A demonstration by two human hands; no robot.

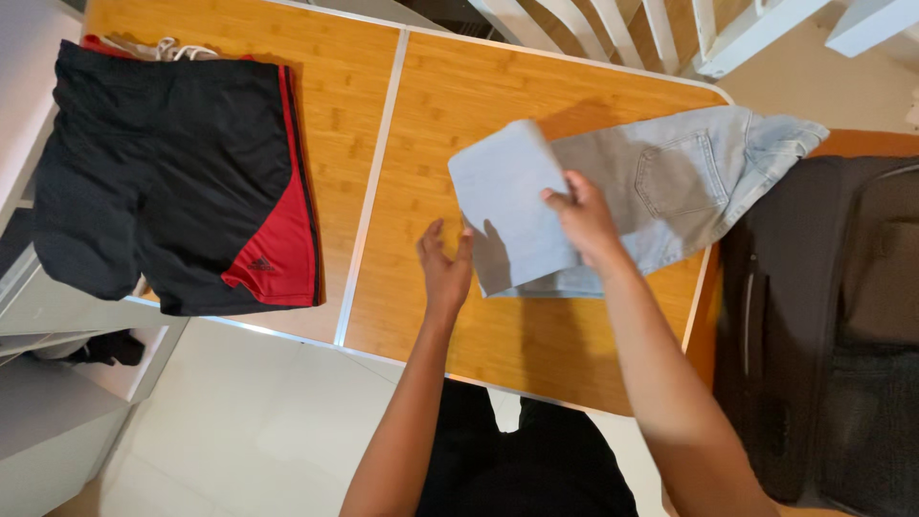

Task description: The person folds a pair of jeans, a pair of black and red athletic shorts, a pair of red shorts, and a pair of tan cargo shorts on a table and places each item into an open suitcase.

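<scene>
A pair of light blue jeans (670, 182) lies on the right half of the wooden folding table (412, 144). Its leg end (507, 211) is folded over towards the waist. My right hand (582, 218) pinches the edge of that folded part. To the left, my left hand (446, 265) rests open on the table, its fingertips touching the fold's left edge. The jeans' waistband hangs over the table's right edge.
Black shorts with red side panels (172, 172) lie spread on the left half of the table. An open dark suitcase (833, 325) stands to the right. White chair slats (622, 24) are behind the table. A white shelf unit (48, 383) stands lower left.
</scene>
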